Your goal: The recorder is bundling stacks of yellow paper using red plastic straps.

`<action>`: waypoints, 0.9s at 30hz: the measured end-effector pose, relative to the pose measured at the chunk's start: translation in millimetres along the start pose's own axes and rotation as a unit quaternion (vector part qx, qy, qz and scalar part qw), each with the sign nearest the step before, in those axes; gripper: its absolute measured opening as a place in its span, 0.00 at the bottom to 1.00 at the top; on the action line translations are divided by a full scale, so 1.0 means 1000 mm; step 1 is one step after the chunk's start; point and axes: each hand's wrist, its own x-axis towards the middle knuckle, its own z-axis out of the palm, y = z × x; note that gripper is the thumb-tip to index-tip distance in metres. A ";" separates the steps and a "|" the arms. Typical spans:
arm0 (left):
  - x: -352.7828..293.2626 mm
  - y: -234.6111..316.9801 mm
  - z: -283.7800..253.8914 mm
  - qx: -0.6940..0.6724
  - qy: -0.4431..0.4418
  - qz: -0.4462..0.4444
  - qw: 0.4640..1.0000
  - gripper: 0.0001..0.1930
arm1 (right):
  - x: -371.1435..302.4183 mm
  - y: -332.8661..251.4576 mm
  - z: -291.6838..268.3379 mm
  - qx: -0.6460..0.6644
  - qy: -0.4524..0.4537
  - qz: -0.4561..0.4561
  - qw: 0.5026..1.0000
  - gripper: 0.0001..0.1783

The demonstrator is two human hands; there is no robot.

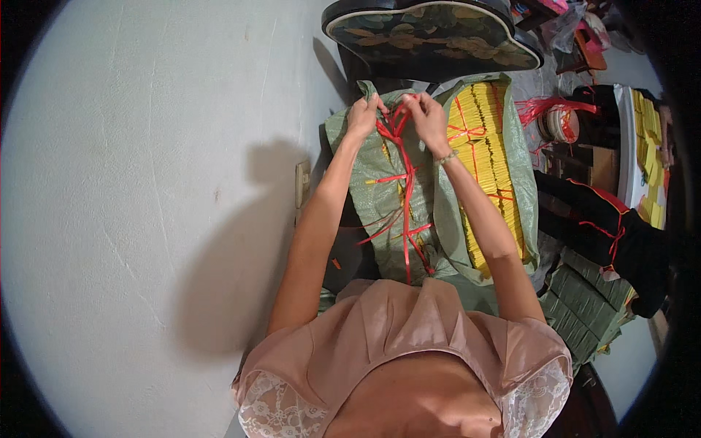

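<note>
Two hands (361, 117) (428, 124) hold red ribbon (395, 139) at a sack's (380, 204) far edge.

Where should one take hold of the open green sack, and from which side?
Grip the open sack by its right rim, probably from the person's right: loose fabric extends past the yellow bundles there, while the red-tied sack lies close on its left.

Bright red is shown by the ribbons (396, 133) between the fingers (413, 106), dull green by the woven sack (365, 175) beneath them, and yellow by the stacks (505, 171) to their right, while a tan-and-green leaf pattern on black, edged in cream, is borne by the chair (431, 36) beyond them.
</note>
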 end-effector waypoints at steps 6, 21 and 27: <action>0.000 -0.003 0.000 0.009 -0.012 -0.004 1.000 0.22 | 0.025 0.004 -0.037 0.367 -0.098 0.223 0.898 0.16; -0.003 0.002 0.000 0.031 -0.009 -0.011 0.999 0.23 | 0.027 0.005 -0.120 0.616 0.054 0.149 0.772 0.18; -0.002 0.006 -0.001 0.036 -0.036 -0.001 0.999 0.22 | 0.028 -0.011 -0.152 0.169 0.157 -0.127 0.965 0.23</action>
